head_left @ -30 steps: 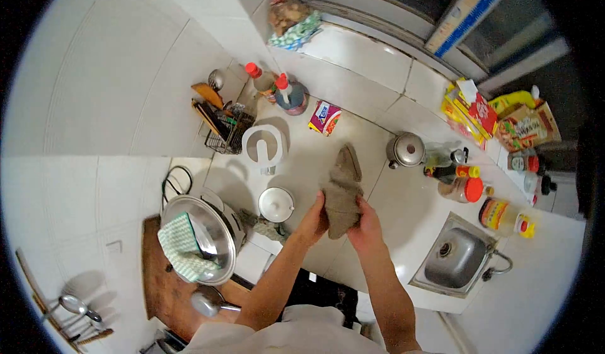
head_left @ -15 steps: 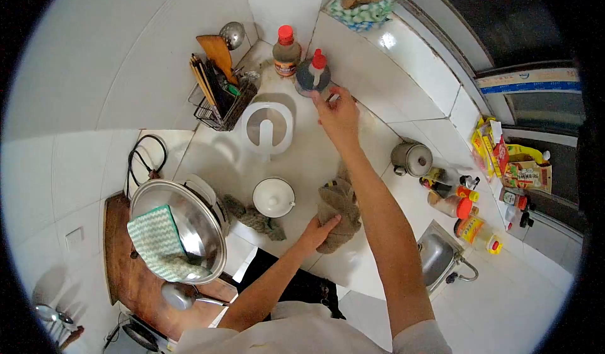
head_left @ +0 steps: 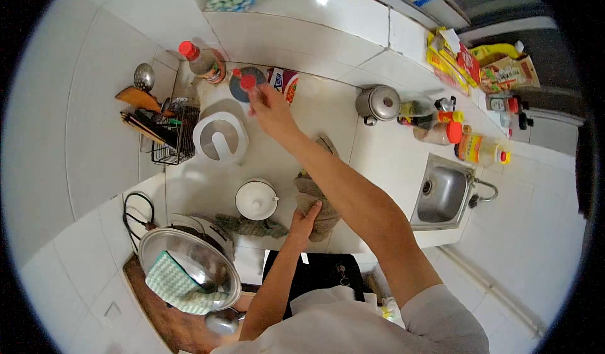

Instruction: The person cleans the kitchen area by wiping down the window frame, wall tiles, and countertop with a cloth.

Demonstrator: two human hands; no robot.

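Observation:
My left hand point(head_left: 305, 220) is closed on a bunched grey-brown cloth point(head_left: 320, 212) at the counter's near side. My right hand point(head_left: 271, 109) reaches across to the back of the counter. Its fingers are closed at the red top of a dark, rounded bottle point(head_left: 238, 91), partly hidden and blurred there. Beside it stands a bottle with a red cap point(head_left: 205, 64). A box with a printed label point(head_left: 290, 84) lies just beyond the right hand. Nearer me are a white container with a handle point(head_left: 220, 138) and a white lidded pot point(head_left: 256, 200).
A wire rack point(head_left: 176, 137) with utensils stands at left. A dark green cloth point(head_left: 249, 226) lies near the pot. A steel basin point(head_left: 224, 253) holds a striped cloth point(head_left: 173, 281). On the right are a metal pot point(head_left: 379, 105), several bottles and a sink point(head_left: 439, 196).
The whole view has turned, and the counter appears shifted left. My right hand has moved from beside the dark bottle onto its red top, uncovering the box. The left hand keeps the cloth.

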